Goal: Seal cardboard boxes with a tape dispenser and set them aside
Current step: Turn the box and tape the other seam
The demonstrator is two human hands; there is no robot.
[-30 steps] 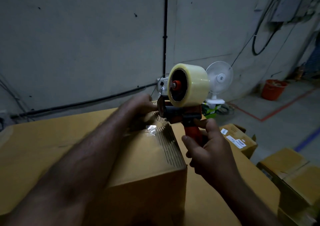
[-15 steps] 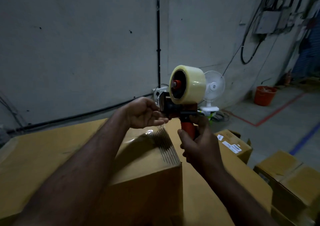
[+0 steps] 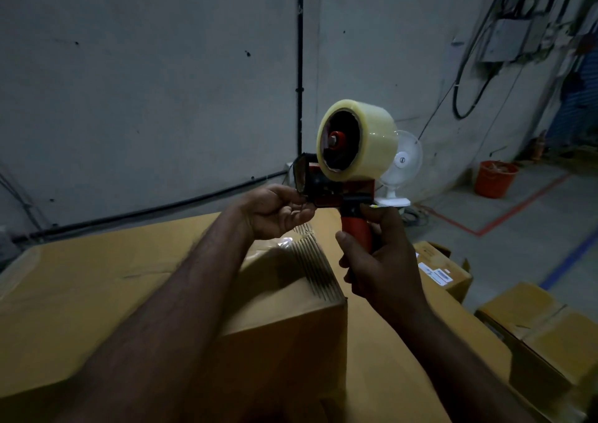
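Red tape dispenser (image 3: pixel 356 163) within right fingers (image 3: pixel 385 225)

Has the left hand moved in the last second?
Yes. The left hand has lifted off the box, up to the front of the tape dispenser.

Dim rm: grey concrete wall (image 3: pixel 145 82) w/ black cables (image 3: pixel 300 66), white fan (image 3: pixel 408 160), orange bucket (image 3: pixel 495 181), red-lined floor (image 3: pixel 517 247).

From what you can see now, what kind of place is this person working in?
Probably a warehouse or packing area: cardboard boxes stacked about, painted lines on a concrete floor, exposed cables on a bare wall.
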